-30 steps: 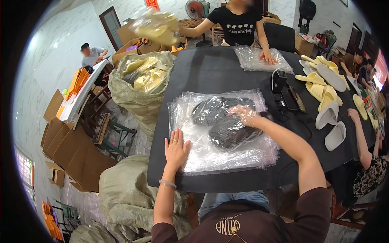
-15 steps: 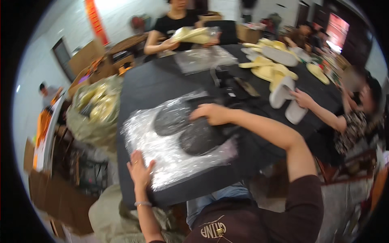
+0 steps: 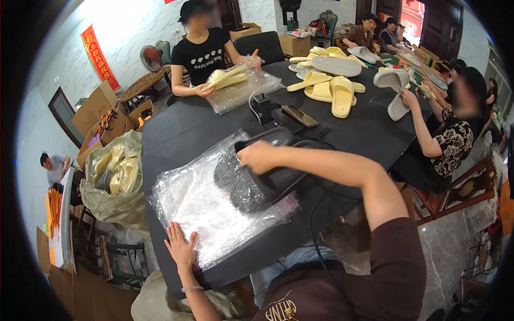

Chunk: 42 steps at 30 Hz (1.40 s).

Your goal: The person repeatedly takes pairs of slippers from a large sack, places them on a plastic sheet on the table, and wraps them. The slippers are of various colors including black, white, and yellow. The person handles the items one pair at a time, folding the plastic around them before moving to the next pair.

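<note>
My left hand (image 3: 181, 246) lies with its fingers spread on the near left corner of a stack of clear plastic bags (image 3: 184, 206). My right hand (image 3: 258, 157) is closed on a pair of black slippers (image 3: 279, 183) at the far right side of the stack. Part of the dark shapes shows through wrinkled clear plastic; the rest sticks out to the right, uncovered. My fingertips are partly hidden behind the hand.
Beyond the slippers lie a phone (image 3: 300, 115) and a black box with cables (image 3: 262, 106). Yellow slippers (image 3: 341, 99) are heaped at the far right. Across the table a person handles yellow slippers (image 3: 227, 77); another at right holds grey ones (image 3: 393, 80). A sack (image 3: 110, 200) stands left.
The black slippers sit farther right, with more of them outside the plastic. My right hand has shifted slightly left. The person across has lowered the yellow slippers to the clear plastic.
</note>
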Each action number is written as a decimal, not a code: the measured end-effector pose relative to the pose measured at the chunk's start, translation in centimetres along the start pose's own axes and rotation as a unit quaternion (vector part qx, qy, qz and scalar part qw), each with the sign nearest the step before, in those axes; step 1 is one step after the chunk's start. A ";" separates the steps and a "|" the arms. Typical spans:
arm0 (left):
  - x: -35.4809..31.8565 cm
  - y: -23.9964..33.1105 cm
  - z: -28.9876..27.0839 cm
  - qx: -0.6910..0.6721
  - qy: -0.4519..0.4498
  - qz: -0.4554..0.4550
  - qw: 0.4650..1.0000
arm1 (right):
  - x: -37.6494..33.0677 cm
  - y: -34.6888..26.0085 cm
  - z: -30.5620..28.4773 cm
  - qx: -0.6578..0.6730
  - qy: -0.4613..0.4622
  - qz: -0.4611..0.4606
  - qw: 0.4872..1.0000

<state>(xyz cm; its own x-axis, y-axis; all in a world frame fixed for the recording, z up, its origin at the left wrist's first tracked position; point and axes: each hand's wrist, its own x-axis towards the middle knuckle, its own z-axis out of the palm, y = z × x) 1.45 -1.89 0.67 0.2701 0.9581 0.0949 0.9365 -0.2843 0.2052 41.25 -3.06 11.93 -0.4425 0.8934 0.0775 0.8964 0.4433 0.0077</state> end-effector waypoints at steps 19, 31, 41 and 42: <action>-0.5 -5.9 5.8 -0.319 0.194 0.133 0.918 | 7.9 -16.7 -5.7 0.189 0.354 -0.011 0.916; -0.1 -1.4 0.8 0.035 0.012 0.086 0.996 | 10.5 -14.6 9.7 0.171 0.187 0.141 0.957; -0.9 -0.1 -0.3 -0.018 0.004 0.069 0.997 | 4.0 -6.1 9.6 0.048 0.173 0.261 0.949; -0.9 0.0 -0.3 -0.025 0.006 0.068 0.997 | 2.8 -5.5 9.0 0.050 0.175 0.266 0.947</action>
<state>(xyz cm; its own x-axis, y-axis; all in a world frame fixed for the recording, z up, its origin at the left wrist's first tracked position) 1.14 -2.74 0.89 0.3909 0.9102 0.1371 0.8791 -0.4133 0.2375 34.79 -2.33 3.14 0.1217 0.9211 0.3699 0.9752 -0.0415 -0.2174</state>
